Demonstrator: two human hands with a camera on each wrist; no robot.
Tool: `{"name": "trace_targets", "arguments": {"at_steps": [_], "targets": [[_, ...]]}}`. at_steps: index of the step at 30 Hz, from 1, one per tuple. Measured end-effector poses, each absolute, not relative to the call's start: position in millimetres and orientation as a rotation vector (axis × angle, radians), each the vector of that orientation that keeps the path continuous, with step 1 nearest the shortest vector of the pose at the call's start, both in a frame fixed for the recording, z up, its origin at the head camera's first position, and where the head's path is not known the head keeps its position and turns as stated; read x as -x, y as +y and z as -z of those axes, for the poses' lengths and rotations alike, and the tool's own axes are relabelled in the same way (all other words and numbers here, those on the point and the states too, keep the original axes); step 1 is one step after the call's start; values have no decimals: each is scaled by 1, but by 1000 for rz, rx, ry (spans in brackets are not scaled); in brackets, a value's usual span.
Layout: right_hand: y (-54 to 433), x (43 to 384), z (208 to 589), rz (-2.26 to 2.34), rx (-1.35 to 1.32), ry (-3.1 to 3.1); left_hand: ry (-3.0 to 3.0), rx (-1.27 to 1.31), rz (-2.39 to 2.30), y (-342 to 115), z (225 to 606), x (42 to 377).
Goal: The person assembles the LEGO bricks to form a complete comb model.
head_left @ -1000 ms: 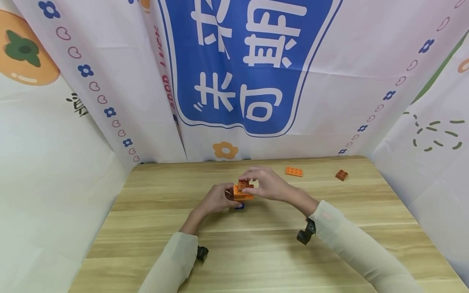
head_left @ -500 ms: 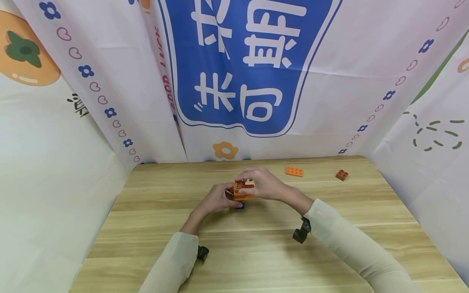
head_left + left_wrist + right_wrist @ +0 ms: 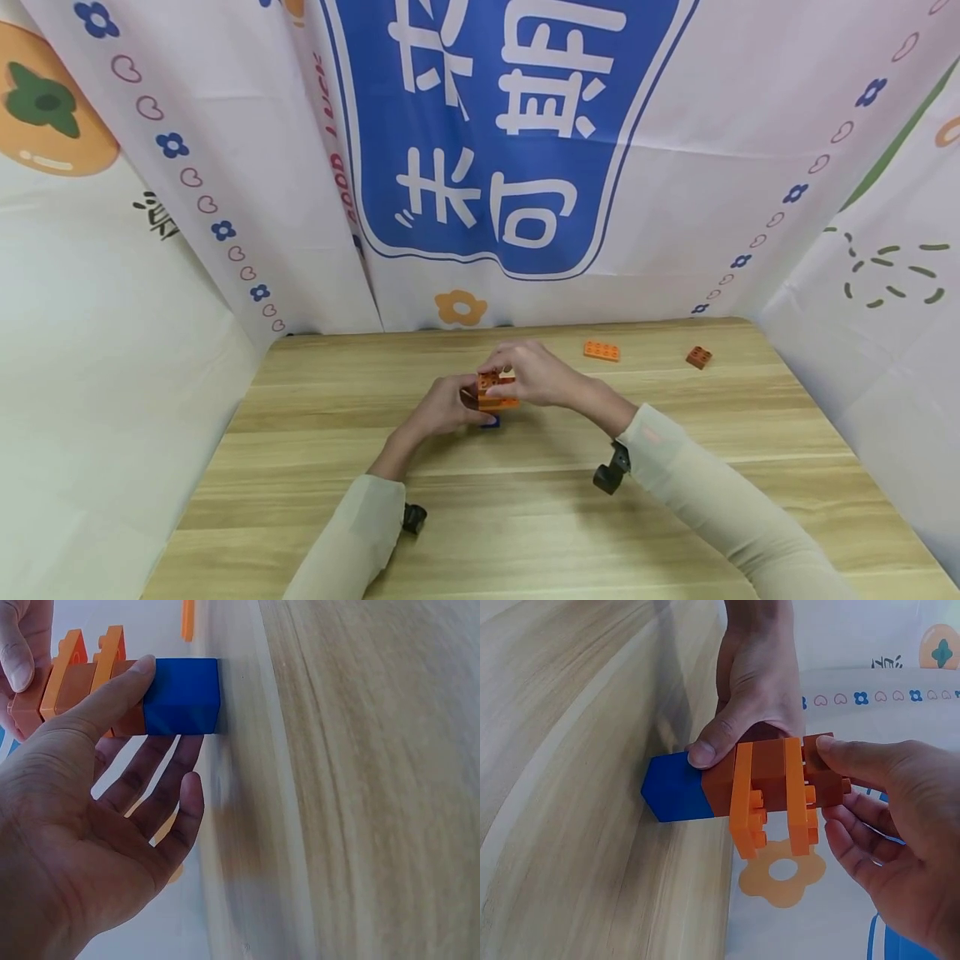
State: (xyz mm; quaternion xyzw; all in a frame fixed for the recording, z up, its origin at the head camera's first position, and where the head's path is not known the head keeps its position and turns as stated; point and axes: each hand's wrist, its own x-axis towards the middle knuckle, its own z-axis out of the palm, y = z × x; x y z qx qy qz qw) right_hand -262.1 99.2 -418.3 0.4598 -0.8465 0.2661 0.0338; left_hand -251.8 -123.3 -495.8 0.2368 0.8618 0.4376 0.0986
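A toy brick tower stands upright on the table, with a blue brick [image 3: 184,694] at its foot. Above that, brown bricks alternate with two orange plates [image 3: 742,802] whose studded ends stick out to one side. My left hand [image 3: 442,408] grips the lower tower, its thumb across the blue brick and the brown one above it. At the top, my right hand [image 3: 536,375] pinches a brown brick [image 3: 825,780] between thumb and fingers. That brick lies against the upper orange plate; whether it is fully seated I cannot tell.
On the wooden table [image 3: 525,517], a loose orange plate [image 3: 602,351] lies toward the back edge. Farther right is a loose brown brick [image 3: 699,357]. Printed cloth [image 3: 660,217] hangs behind and at both sides.
My right hand has moved slightly left and brought the brown brick over the left part of the upper orange plate. The left hand has stayed in place on the tower.
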Motion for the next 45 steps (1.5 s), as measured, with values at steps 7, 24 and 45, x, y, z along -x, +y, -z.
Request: {"name": "trace_targets", "arguments": {"at_steps": [7, 24, 45], "targets": [[99, 264, 420, -844, -1388, -2637, 2555, -706, -1293, -123, 495, 252], [104, 262, 431, -978, -1339, -2640, 2587, -690, -1255, -122, 497, 250], [158, 256, 435, -1086, -1255, -2648, 2582, -592, -1285, -120, 497, 250]]}}
